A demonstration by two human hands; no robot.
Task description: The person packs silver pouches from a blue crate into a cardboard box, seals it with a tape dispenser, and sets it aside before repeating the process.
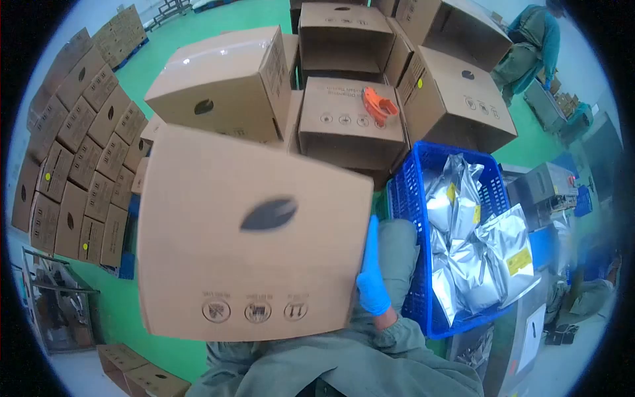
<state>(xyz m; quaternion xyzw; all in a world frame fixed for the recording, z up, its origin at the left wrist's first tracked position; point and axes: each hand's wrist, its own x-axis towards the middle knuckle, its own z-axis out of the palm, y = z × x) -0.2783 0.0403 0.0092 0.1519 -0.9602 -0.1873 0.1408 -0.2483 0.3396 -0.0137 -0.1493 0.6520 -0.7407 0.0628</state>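
A large brown cardboard box [251, 231] fills the middle of the view, held up close to me with its printed side and an oval handle hole facing the camera, symbols upside down. My right hand [372, 274], in a blue glove, presses flat against the box's right edge. My left hand is hidden behind the box. My grey-green sleeves and lap show below the box.
Several more cardboard boxes [225, 83] are stacked ahead; an orange tape dispenser [378, 104] lies on one. A blue crate [413, 198] of silver foil bags stands at the right. A wall of stacked boxes [79, 152] is at the left. A person in green [532, 46] works far right.
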